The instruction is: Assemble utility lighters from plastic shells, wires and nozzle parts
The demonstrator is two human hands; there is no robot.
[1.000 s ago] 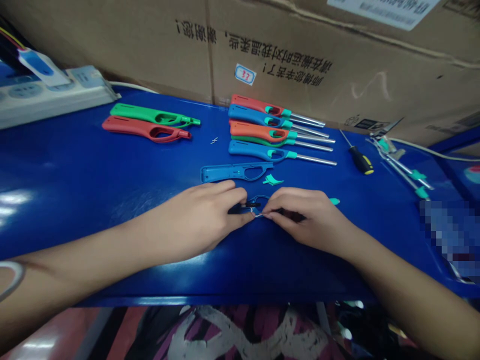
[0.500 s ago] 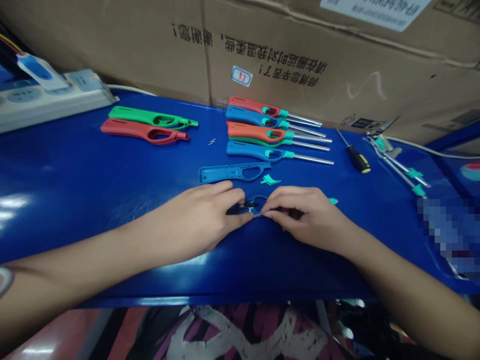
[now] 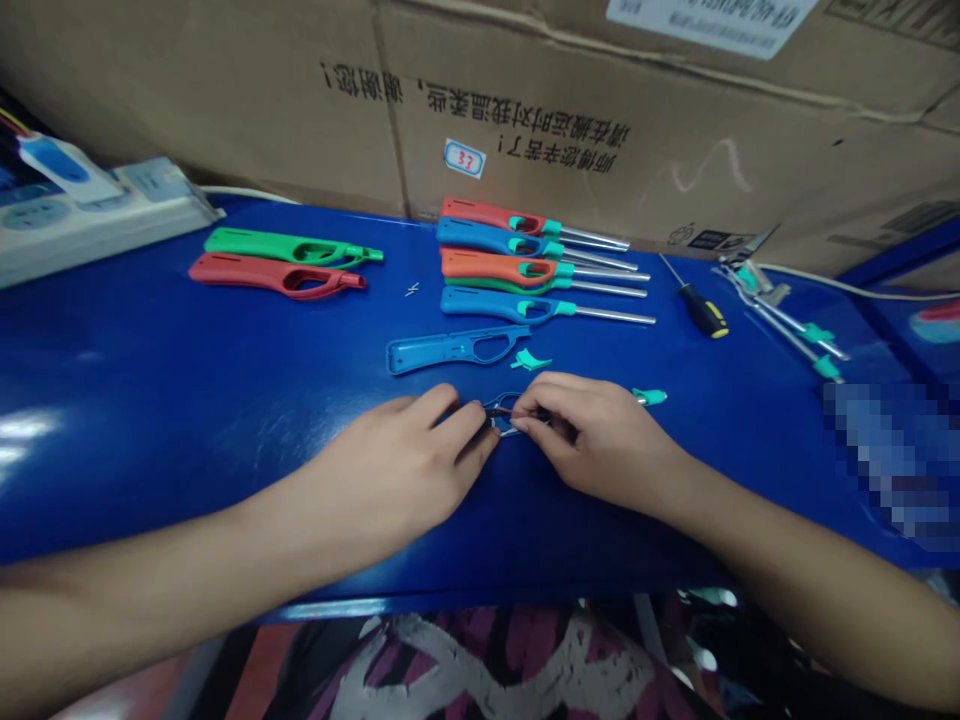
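My left hand (image 3: pixel 416 455) is closed around the handle end of a blue lighter half-shell (image 3: pixel 504 400), which is mostly hidden beneath both hands. A small black part (image 3: pixel 493 412) shows inside it at my left fingertips. From the right, my right hand (image 3: pixel 600 425) pinches what looks like a thin wire by that black part; its fingertips almost meet the left ones. Just beyond lies the matching blue half-shell (image 3: pixel 450 349), hollow side up. A loose turquoise trigger (image 3: pixel 532 360) is beside it. Past my right hand, a turquoise-tipped piece (image 3: pixel 649 397) is partly covered.
Several assembled lighters (image 3: pixel 499 302) lie stacked at the back. Green (image 3: pixel 251 243) and red (image 3: pixel 240 272) lighter bodies without tubes rest left, near tiny screws (image 3: pixel 412 290). A screwdriver (image 3: pixel 703 311), metal tubes (image 3: pixel 795 335) and power strip (image 3: pixel 112 215) flank them. A cardboard box (image 3: pixel 300 120) stands behind.
The view has shifted slightly. My right fingertips have moved a little up and toward the black part, and more of the turquoise-tipped piece shows. Both hands keep their grip.
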